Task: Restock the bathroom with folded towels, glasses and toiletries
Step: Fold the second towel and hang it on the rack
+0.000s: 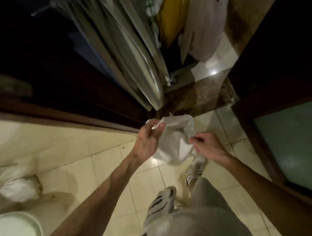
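A white plastic bag (175,140) hangs between my two hands above the tiled floor, in the head view just below the doorway threshold. My left hand (147,140) pinches the bag's upper left edge between thumb and fingers. My right hand (208,144) pinches the bag's right edge. The bag's mouth is held stretched apart; what is inside it is hidden.
A grey curtain (129,52) hangs ahead in a dark wooden doorway (96,110). White plastic bags (206,23) and yellow fabric (172,14) hang behind it. A frosted glass door (295,145) is at right, a white toilet (16,234) at lower left. My shoes (195,170) stand on cream tiles.
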A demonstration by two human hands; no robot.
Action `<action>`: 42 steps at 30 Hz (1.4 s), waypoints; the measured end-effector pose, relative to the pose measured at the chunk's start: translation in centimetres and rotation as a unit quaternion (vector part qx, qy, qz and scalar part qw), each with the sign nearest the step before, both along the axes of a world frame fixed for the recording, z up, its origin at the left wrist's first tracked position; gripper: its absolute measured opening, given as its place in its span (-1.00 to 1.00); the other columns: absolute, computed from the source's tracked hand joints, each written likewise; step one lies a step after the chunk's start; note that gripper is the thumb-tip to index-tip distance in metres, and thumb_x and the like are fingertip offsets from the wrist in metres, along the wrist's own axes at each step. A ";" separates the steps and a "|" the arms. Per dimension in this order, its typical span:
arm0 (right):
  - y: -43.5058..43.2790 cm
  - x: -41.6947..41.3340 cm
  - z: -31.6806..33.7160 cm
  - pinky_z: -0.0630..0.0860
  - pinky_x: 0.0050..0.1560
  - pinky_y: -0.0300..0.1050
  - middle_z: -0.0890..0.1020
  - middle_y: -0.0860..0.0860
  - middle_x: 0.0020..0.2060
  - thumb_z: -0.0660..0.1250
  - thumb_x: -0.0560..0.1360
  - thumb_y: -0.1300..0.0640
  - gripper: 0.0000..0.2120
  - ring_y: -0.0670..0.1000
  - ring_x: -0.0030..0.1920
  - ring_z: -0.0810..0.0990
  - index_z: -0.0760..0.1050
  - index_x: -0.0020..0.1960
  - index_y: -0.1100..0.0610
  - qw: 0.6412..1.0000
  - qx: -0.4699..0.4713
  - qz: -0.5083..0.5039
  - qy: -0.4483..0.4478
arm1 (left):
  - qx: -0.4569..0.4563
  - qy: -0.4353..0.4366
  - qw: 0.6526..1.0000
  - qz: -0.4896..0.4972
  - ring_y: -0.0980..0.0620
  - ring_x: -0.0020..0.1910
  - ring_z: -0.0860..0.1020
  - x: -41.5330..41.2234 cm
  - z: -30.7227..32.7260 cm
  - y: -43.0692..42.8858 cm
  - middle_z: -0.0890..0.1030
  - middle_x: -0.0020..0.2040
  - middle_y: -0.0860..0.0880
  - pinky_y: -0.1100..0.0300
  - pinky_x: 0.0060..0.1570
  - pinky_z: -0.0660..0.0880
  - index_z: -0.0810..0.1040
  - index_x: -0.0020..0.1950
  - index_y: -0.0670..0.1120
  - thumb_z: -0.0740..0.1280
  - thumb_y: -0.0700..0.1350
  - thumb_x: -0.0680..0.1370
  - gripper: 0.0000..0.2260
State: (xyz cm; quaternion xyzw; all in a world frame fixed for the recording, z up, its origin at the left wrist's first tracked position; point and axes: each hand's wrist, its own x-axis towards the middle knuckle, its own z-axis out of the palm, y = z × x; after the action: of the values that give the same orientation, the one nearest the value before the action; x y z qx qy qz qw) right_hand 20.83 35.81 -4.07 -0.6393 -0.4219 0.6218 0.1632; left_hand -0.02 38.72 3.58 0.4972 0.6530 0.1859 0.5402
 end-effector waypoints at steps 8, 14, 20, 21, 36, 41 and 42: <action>-2.9 -6.2 5.4 0.51 0.04 -0.07 0.63 -0.01 0.04 0.19 0.63 -0.11 -0.79 0.00 0.06 0.60 0.54 0.10 -0.05 0.997 0.070 0.030 -0.003 | 0.049 -0.011 0.982 -0.180 0.11 -0.13 0.61 -7.1 6.9 -8.2 0.66 -0.10 0.03 0.13 -0.12 0.55 0.65 0.05 -0.11 0.25 -0.05 0.67 -0.79; -7.0 -12.9 14.5 0.42 0.13 -0.35 0.61 -0.23 0.12 0.08 0.49 -0.42 -0.43 -0.27 0.14 0.54 0.54 0.24 -0.09 0.956 0.048 0.278 0.074 | 0.105 -0.051 0.977 -0.178 0.19 -0.19 0.58 -12.3 12.0 -14.9 0.63 -0.17 0.13 0.32 -0.15 0.46 0.65 0.05 -0.18 0.29 -0.16 0.64 -0.84; -11.9 -17.5 19.7 0.48 0.07 0.12 0.54 0.43 0.10 0.13 0.58 -0.28 -0.27 0.41 0.14 0.52 0.50 0.15 0.45 0.937 0.075 0.325 0.108 | 0.162 -0.061 0.980 -0.103 0.16 -0.18 0.61 -17.8 16.9 -20.4 0.67 -0.17 0.08 0.30 -0.15 0.47 0.65 -0.03 -0.10 0.29 -0.15 0.63 -0.85; -12.4 -18.0 19.9 0.48 -0.01 0.20 0.55 0.43 0.04 0.22 0.45 -0.43 -0.15 0.43 0.08 0.54 0.53 0.08 0.42 0.926 0.087 0.350 0.110 | 0.167 -0.057 0.980 -0.096 0.14 -0.17 0.63 -18.6 17.6 -21.2 0.68 -0.16 0.07 0.29 -0.15 0.49 0.66 -0.02 -0.10 0.28 -0.13 0.63 -0.84; -17.3 -21.8 15.8 0.65 -0.01 0.03 0.57 -0.05 0.07 0.43 -0.02 -0.51 0.00 -0.01 0.01 0.61 0.46 0.25 0.07 0.851 0.144 0.480 -0.154 | 0.237 0.004 0.971 0.011 0.13 -0.18 0.55 -26.6 21.2 -27.9 0.64 -0.16 0.02 0.25 -0.17 0.47 0.67 -0.08 -0.13 0.33 -0.11 0.62 -0.83; -17.5 -22.7 15.9 0.65 0.00 0.13 0.66 -0.02 -0.02 0.44 0.00 -0.55 -0.06 0.01 -0.06 0.67 0.55 0.15 0.08 0.851 0.115 0.494 -0.131 | 0.237 0.023 0.963 0.123 0.13 -0.20 0.59 -29.5 19.5 -28.8 0.66 -0.17 0.07 0.23 -0.20 0.51 0.68 -0.07 -0.08 0.33 -0.07 0.62 -0.83; -17.4 -23.0 16.2 0.64 0.02 0.15 0.68 -0.01 -0.02 0.42 0.00 -0.58 -0.04 0.02 -0.05 0.69 0.56 0.16 0.07 0.855 0.106 0.496 -0.109 | 0.239 0.038 0.960 0.140 0.14 -0.22 0.58 -30.3 18.9 -28.9 0.64 -0.20 0.10 0.24 -0.23 0.50 0.67 -0.08 -0.07 0.33 -0.08 0.63 -0.83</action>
State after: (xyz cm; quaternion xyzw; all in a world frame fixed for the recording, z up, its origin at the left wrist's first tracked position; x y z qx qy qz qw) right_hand -2.16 18.45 12.14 -0.3879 -0.7617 0.4976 -0.1471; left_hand -30.27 9.78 22.51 0.5219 0.6726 0.3919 0.3488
